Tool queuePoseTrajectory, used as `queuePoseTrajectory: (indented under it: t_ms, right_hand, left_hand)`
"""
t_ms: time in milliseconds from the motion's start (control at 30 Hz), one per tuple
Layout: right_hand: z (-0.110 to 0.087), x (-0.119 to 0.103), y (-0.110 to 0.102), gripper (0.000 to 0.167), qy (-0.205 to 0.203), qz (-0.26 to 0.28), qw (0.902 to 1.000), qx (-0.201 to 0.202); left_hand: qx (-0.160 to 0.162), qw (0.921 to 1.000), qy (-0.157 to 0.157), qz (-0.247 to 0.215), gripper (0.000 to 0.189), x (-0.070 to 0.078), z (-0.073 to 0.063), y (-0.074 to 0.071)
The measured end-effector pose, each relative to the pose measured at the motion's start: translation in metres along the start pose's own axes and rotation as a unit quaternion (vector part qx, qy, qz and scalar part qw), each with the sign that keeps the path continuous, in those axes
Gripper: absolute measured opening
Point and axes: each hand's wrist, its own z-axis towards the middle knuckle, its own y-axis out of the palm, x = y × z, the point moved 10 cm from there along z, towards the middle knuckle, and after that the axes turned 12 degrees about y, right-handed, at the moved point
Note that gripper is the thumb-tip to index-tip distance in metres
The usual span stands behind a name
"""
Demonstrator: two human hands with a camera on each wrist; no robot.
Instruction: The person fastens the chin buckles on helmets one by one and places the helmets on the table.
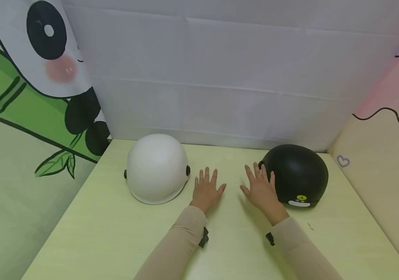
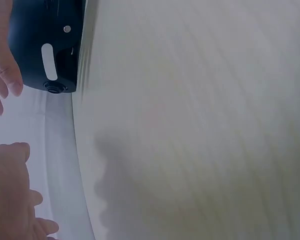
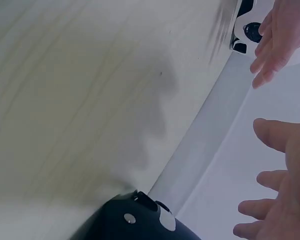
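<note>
Wearing beige sleeves [image 1: 178, 249] with a dark device [image 1: 203, 238] at each wrist, a person holds two bare hands above a pale table [image 1: 126, 233], fingers spread and gripping nothing. The left hand [image 1: 207, 191] has its fingers nearly straight and its thumb out toward the right hand [image 1: 260, 192], which is likewise splayed, thumb pointing back at its partner; the two are near each other but apart. Just off the left hand's outer side sits a white helmet [image 1: 157, 167], dome up, a dark round fitting [image 1: 188, 170] facing the little finger. Beside the right hand, on its outer side, rests a black helmet [image 1: 301, 171], also dome up, with a yellow label [image 1: 301, 197] and a white strip [image 1: 299, 203] low on the side nearest the wrist. The right fingers overlap that shell in the head view, though contact cannot be confirmed. The risk, by the look of it, lies in the smooth, rounded shells: flat fingers pushed against either dome would likely slide or set it rocking, and an outward sweep of the right hand could knock the black helmet toward the side wall [image 1: 378, 175]. Farther off, past all the fingertips, stands a white backdrop [image 1: 220, 97], with a panda drawing [image 1: 42, 64] out to the left hand's side.
</note>
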Motion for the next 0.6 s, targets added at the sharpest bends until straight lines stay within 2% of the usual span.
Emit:
queuePoseTrajectory:
  t_ms: [167,400,600]
  right_hand:
    - [-0.003,0.005,-0.009,0.078,-0.006,0.006,0.9999,0.014]
    - [-0.002,0.015,-0.011,0.082,-0.010,-0.008,0.9998,0.017]
    - [-0.005,0.026,-0.016,0.084,-0.006,0.003,0.9998,0.019]
  left_hand:
    - [0.011,0.9995,0.019,-0.021,0.069,0.007,0.001,0.001]
    - [0.005,0.9987,0.027,-0.042,0.069,0.015,0.005,0.005]
    - [0.003,0.9973,0.043,-0.059,0.069,0.026,0.008,0.008]
